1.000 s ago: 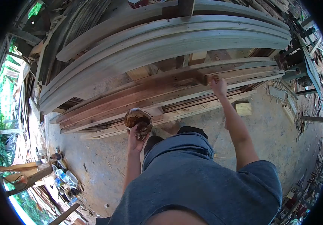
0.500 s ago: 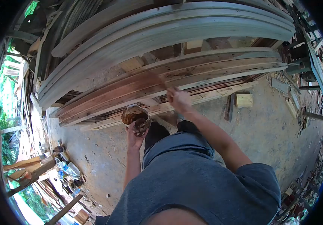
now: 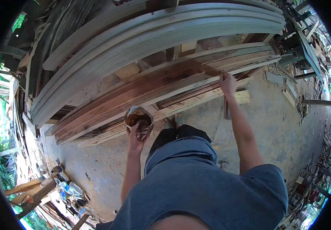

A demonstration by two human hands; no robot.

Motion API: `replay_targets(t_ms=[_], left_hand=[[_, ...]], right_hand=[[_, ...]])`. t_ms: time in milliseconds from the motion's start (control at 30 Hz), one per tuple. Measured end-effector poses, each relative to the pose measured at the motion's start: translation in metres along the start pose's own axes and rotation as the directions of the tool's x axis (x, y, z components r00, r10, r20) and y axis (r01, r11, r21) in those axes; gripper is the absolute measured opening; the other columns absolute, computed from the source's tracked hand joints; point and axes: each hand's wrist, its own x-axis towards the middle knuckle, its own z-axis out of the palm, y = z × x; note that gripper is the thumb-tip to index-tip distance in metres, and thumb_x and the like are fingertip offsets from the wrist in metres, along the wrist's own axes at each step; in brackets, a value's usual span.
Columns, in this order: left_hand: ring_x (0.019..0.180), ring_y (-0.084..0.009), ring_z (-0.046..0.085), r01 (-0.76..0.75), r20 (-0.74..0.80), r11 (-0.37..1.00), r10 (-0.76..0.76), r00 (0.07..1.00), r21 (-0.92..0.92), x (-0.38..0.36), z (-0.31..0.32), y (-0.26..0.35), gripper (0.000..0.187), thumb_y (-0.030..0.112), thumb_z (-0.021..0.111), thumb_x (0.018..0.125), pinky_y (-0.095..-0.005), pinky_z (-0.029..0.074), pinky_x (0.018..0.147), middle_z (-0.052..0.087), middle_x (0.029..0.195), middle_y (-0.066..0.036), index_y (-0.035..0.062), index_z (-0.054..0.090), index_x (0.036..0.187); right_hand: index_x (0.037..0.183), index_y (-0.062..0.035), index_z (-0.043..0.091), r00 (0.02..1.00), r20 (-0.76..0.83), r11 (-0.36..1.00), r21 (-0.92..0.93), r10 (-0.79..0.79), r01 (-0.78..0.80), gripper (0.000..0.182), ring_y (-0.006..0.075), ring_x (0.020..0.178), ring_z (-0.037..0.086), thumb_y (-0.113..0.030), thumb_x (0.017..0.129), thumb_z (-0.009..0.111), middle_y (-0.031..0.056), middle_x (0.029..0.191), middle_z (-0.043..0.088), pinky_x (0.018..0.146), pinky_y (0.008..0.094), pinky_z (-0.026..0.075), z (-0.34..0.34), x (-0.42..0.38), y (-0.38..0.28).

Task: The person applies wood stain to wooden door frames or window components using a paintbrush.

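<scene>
My left hand [image 3: 136, 140] grips an open container [image 3: 129, 116] with brown stains inside, its thumb reaching over the rim. Brown liquid seems to lie in it. My right hand [image 3: 228, 83] is closed round the handle of a paintbrush [image 3: 213, 72], whose brown, blurred head meets the upper face of a long wooden frame piece [image 3: 115, 96]. That wood is reddish brown and darker in a wet-looking stretch around its middle; toward the right it is paler.
Beyond the frame lies a stack of long grey boards [image 3: 146, 42]. A wood block [image 3: 243, 96] sits on the concrete floor [image 3: 273, 130] at right. Plastic bottles [image 3: 71, 188] and clutter line the left side; scrap wood [image 3: 288, 90] lies at far right.
My right hand has swept the paintbrush rightward along the wood. The dark wet-looking stretch now shows more plainly. My left hand still holds the container near the same spot; the view has shifted slightly.
</scene>
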Motion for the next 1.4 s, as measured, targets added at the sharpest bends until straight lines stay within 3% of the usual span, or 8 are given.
replay_targets(t_ms=[100,300,367,533,633,800,1100,1400], left_hand=[[0.113,-0.0317,0.051,-0.045,0.014,0.997,0.044,0.999,0.055,0.002,0.012,-0.001,0.068,0.024,0.068,0.081,-0.0490,0.051,0.084,0.039,0.133,-0.013,0.0311,0.025,0.134],[0.109,-0.0274,0.054,-0.022,0.060,0.973,0.009,0.998,0.228,0.002,0.034,-0.011,0.081,0.019,0.068,0.079,-0.0474,0.052,0.081,0.044,0.128,-0.011,0.0320,0.018,0.141],[0.109,-0.0267,0.054,-0.029,0.110,0.965,0.000,0.994,0.259,0.003,0.038,-0.013,0.081,0.019,0.068,0.080,-0.0461,0.052,0.080,0.044,0.129,-0.010,0.0327,0.017,0.141],[0.107,-0.0243,0.055,-0.042,0.189,0.935,-0.027,0.982,0.352,0.008,0.040,-0.022,0.082,0.018,0.066,0.081,-0.0420,0.052,0.077,0.044,0.129,-0.008,0.0350,0.014,0.142],[0.106,-0.0225,0.056,0.010,0.211,0.948,-0.082,0.974,0.319,0.010,0.034,-0.026,0.082,0.019,0.064,0.082,-0.0402,0.053,0.076,0.044,0.129,-0.007,0.0345,0.011,0.143],[0.108,-0.0233,0.055,0.008,0.129,0.974,-0.038,0.991,0.228,0.009,0.020,-0.027,0.082,0.020,0.065,0.082,-0.0423,0.053,0.077,0.045,0.128,-0.008,0.0331,0.011,0.142],[0.113,-0.0305,0.052,-0.102,-0.043,0.984,0.109,0.993,0.148,0.014,0.034,-0.054,0.074,0.025,0.066,0.083,-0.0465,0.050,0.085,0.044,0.130,-0.012,0.0356,0.017,0.137],[0.113,-0.0309,0.052,-0.037,0.007,0.997,0.038,0.999,-0.068,0.021,0.117,-0.116,0.061,0.027,0.067,0.082,-0.0472,0.052,0.087,0.043,0.132,-0.010,0.0298,0.031,0.131]], right_hand=[[0.098,-0.0073,0.067,0.974,-0.140,0.979,0.072,-0.179,0.190,0.019,0.0307,0.062,0.063,-0.022,0.086,0.062,0.0164,0.079,0.065,0.061,0.0378,0.050,-0.034,-0.011,-0.024],[0.104,-0.0074,0.066,0.790,0.488,0.535,0.808,-0.371,-0.247,0.020,0.0199,0.067,0.064,-0.014,0.085,0.063,0.0133,0.087,0.067,0.062,0.0290,0.051,-0.102,-0.112,-0.162],[0.101,-0.0073,0.065,0.749,0.286,0.627,0.749,-0.598,0.214,0.020,0.0256,0.069,0.065,-0.017,0.084,0.062,0.0123,0.085,0.066,0.061,0.0335,0.052,-0.094,-0.136,-0.177],[0.090,-0.0077,0.063,0.610,0.347,0.692,0.490,-0.712,0.530,0.015,0.0314,0.069,0.063,-0.019,0.082,0.058,0.0108,0.077,0.060,0.058,0.0428,0.050,-0.084,-0.162,-0.188],[0.093,-0.0076,0.065,0.629,0.387,0.725,0.507,-0.675,0.466,0.015,0.0317,0.071,0.064,-0.018,0.083,0.060,0.0114,0.081,0.064,0.059,0.0403,0.051,-0.088,-0.160,-0.184],[0.100,-0.0064,0.067,0.886,0.394,0.668,0.730,-0.244,-0.141,0.018,0.0249,0.070,0.066,-0.017,0.086,0.063,0.0124,0.087,0.068,0.064,0.0319,0.051,-0.093,-0.112,-0.176],[0.102,-0.0075,0.067,0.840,0.468,0.722,0.677,-0.273,-0.143,0.023,0.0224,0.072,0.067,-0.020,0.083,0.065,0.0114,0.083,0.069,0.066,0.0322,0.051,0.031,-0.040,-0.138],[0.097,-0.0054,0.068,0.952,0.303,0.891,0.420,0.040,-0.171,0.031,0.0361,0.078,0.066,-0.031,0.082,0.062,0.0183,0.084,0.068,0.067,0.0419,0.052,0.046,0.097,0.118]])
